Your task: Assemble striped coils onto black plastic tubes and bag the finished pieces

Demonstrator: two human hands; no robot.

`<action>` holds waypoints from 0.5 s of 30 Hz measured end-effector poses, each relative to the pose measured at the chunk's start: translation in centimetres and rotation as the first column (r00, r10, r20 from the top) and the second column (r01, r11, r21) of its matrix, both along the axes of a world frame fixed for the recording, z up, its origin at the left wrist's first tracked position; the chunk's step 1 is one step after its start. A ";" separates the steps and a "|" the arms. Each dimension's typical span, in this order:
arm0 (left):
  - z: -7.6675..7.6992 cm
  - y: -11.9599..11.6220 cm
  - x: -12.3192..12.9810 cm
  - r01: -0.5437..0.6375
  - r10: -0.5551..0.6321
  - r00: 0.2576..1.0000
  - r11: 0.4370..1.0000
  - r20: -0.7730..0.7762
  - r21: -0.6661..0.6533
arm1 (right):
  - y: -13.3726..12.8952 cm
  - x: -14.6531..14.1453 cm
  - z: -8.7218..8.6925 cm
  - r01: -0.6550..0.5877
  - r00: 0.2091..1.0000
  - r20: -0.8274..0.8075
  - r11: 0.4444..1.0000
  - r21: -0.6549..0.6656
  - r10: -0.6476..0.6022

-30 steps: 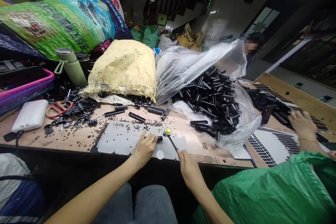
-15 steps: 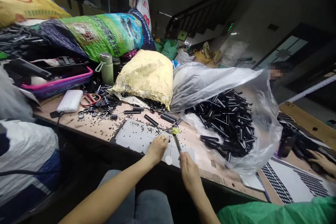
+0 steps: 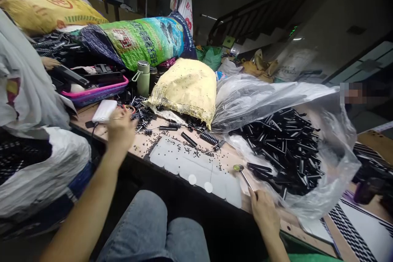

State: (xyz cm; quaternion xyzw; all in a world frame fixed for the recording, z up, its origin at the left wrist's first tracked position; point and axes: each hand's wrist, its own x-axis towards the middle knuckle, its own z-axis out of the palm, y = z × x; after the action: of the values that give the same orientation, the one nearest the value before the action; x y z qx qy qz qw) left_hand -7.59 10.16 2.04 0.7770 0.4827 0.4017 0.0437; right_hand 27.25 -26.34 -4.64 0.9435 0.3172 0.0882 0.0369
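My left hand [image 3: 121, 129] is over the left part of the workbench, beside a white power bank [image 3: 105, 111] and red-handled scissors [image 3: 130, 108]. It is smeared by motion, so its grip is unclear. My right hand [image 3: 265, 208] is closed round the handle of a small hammer [image 3: 245, 178] with a yellow-green face, low over the bench's right front. Between my hands lies a grey plate [image 3: 196, 168] dotted with tiny dark pieces, with a white disc [image 3: 208, 187] near its front edge. Black strips [image 3: 188, 139] and beaded black rods [image 3: 210, 137] lie behind the plate.
A clear plastic bag [image 3: 331, 172] spills black strips at right. A yellow sack [image 3: 187, 86] and a green flask [image 3: 143, 80] stand behind. At left are a pink-rimmed basket [image 3: 101, 91] and another person's hand [image 3: 50, 63]. A person sits at far right.
My left hand has left the plate and moved left toward the power bank. My right hand has carried the hammer right and down, away from the plate's middle. The view has shifted left.
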 end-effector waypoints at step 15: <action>-4.6 1.9 18.3 0.502 -0.541 0.766 0.841 -0.348 -0.203 | 8.6 -1.1 1.2 -0.372 0.916 0.036 0.816 0.443 0.399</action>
State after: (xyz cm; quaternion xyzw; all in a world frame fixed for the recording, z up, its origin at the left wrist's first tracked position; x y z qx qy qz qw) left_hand 10.72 12.01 -2.54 0.9414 0.2655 0.1856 0.0942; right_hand 26.11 -17.77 -3.42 0.8453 0.4743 0.1356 -0.2054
